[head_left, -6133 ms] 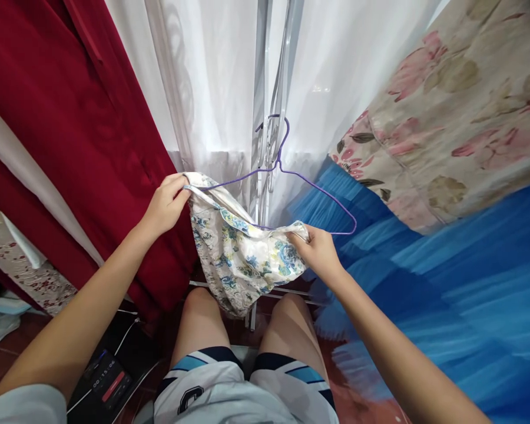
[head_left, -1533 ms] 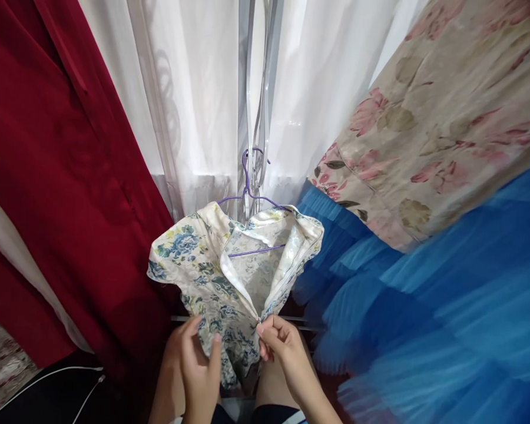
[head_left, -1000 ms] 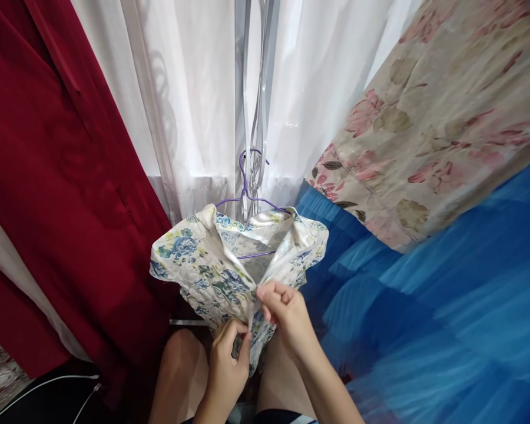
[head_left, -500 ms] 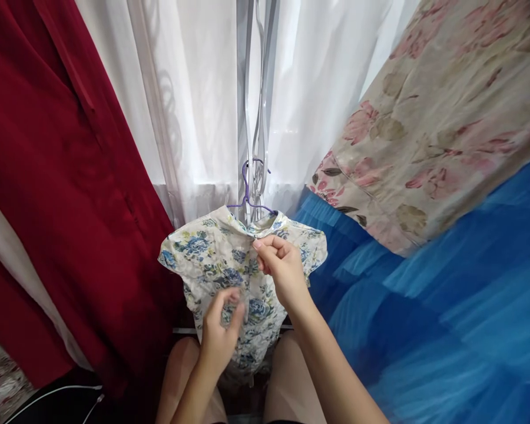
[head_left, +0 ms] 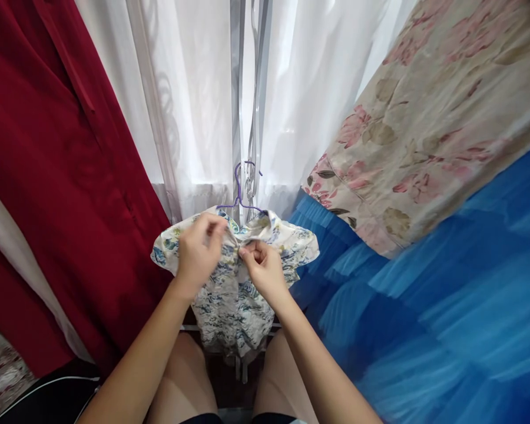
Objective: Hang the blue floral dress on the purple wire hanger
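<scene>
A short-sleeved white blouse [head_left: 216,318] with blue and yellow-green flowers hangs on a thin purple hanger [head_left: 239,191] in front of me. My right hand [head_left: 265,268] pinches the front of the blouse just below the collar, thumb and index finger together. Motion blurs my left hand [head_left: 199,247], which is at the left side of the collar; its fingers are curled in a pinch on the cloth there. The fingertips' exact hold is partly hidden. Between the hands, the collar is pulled and creased, and the lower front hangs over my knees.
White sheer curtains [head_left: 198,106] and hanging grey-white straps [head_left: 236,76] are behind the hanger. A red cloth [head_left: 70,194] hangs at the left. Beige floral fabric [head_left: 406,159] and a blue ruffled cloth [head_left: 446,318] are at the right. A black bag [head_left: 48,394] is at lower left.
My left hand has risen from the lower front to the left of the collar. My right hand, still pinching, has shifted slightly left and down, and the blouse and hanger have shifted left.
</scene>
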A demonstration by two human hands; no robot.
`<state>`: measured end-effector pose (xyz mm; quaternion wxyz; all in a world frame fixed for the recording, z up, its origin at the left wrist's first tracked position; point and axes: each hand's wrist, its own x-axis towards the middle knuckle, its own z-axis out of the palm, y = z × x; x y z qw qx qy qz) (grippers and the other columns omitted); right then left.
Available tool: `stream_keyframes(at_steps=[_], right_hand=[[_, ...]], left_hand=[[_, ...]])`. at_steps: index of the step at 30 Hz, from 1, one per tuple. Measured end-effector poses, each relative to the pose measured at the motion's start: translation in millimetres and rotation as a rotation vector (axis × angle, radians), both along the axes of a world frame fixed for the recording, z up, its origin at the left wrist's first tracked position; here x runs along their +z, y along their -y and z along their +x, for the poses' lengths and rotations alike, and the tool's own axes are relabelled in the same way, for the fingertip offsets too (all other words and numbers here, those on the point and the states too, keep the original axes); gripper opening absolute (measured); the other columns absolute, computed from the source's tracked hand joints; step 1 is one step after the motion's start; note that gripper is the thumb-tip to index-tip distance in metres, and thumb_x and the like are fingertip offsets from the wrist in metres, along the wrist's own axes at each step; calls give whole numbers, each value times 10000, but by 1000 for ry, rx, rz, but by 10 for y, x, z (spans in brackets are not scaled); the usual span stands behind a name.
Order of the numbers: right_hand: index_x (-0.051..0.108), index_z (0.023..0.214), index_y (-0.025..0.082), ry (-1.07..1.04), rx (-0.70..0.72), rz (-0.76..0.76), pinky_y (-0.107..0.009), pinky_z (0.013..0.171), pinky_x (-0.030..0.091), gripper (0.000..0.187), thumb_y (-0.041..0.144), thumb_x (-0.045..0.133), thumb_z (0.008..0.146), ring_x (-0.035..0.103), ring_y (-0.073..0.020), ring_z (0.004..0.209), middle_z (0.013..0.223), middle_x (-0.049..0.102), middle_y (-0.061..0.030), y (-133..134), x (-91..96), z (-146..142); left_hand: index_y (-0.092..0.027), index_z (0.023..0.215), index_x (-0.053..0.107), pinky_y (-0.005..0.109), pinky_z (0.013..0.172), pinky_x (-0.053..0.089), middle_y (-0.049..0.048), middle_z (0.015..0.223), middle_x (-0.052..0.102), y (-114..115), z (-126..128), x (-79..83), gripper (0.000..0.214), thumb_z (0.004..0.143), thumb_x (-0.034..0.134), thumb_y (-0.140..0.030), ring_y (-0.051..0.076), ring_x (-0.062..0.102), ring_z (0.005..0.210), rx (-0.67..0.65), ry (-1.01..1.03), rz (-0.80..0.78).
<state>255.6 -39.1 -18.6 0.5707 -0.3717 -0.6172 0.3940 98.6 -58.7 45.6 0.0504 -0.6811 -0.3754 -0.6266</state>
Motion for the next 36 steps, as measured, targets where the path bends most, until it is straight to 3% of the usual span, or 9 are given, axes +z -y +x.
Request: stream_keyframes(at_steps=[4, 9, 13, 17, 21, 25, 30, 33, 36], right_hand=[[526, 708, 185, 60, 46, -66, -231, 462, 204, 235, 347, 634, 840, 313, -79, 448, 500, 389, 79, 172, -194, 127], [497, 724, 190, -35, 158, -150, -229, 464, 183, 267, 366, 608, 891, 268, -69, 457, 510, 363, 90, 457, -334, 310], [502, 708, 193, -127, 44, -209, -231, 459, 182, 279, 383, 620, 875, 269, -72, 449, 484, 369, 87, 473, -593, 454], [513, 692, 194, -125, -15, -281, -233, 457, 198, 295, 403, 618, 872, 273, -79, 443, 465, 385, 78, 454, -861, 600], [506, 701, 205, -77, 57, -308, -232, 458, 214, 290, 416, 613, 869, 288, -91, 449, 480, 383, 76, 493, -1020, 572], [455, 667, 225, -78, 38, -345, -247, 465, 224, 338, 461, 607, 855, 297, -106, 439, 464, 383, 71, 509, -1281, 491], [461, 610, 226, 50, -10, -381, -283, 491, 306, 428, 572, 574, 834, 368, -142, 454, 477, 391, 43, 617, -1586, 632], [628, 684, 236, 224, 39, -317, -368, 638, 480, 327, 556, 676, 738, 599, -256, 676, 664, 599, -39, 792, -1444, 790], [736, 914, 358, 314, 147, -256, -444, 818, 525, 333, 443, 808, 600, 638, -364, 998, 981, 685, -75, 978, -1135, 822]], left_hand=[[-156, 933, 633, 225, 696, 496, 14, 811, 626, -260, -615, 17, 223, 923, 586, -373, 121, 606, 727, 122, 524, 61], [-159, 766, 542, 204, 618, 459, -35, 676, 529, -563, -1018, -746, 305, 772, 709, -413, 88, 538, 612, -50, 1127, -268], [-167, 804, 552, 277, 694, 506, 2, 756, 597, -579, -727, -1448, 378, 733, 692, -511, 130, 603, 695, -106, 1091, -517], [-171, 826, 587, 279, 746, 489, 13, 789, 624, -660, -596, -1703, 331, 770, 645, -492, 141, 604, 742, -23, 991, -520], [-168, 779, 624, 266, 688, 459, 8, 711, 630, -694, -677, -1763, 252, 715, 706, -398, 158, 584, 689, -21, 823, -630], [-152, 614, 604, 281, 610, 433, 16, 580, 588, -400, -544, -1806, 298, 612, 802, -375, 176, 552, 590, -189, 601, -845], [-176, 759, 558, 260, 708, 427, 9, 729, 531, 183, -138, -1495, 334, 842, 652, -485, 157, 511, 734, -487, 612, -872], [-200, 749, 477, 250, 624, 388, 3, 707, 436, 476, 130, -1181, 374, 896, 561, -534, 143, 438, 662, -701, 752, -871], [-210, 738, 542, 304, 635, 407, 40, 721, 469, 672, 422, -1012, 372, 890, 551, -549, 171, 468, 655, -843, 549, -821]])
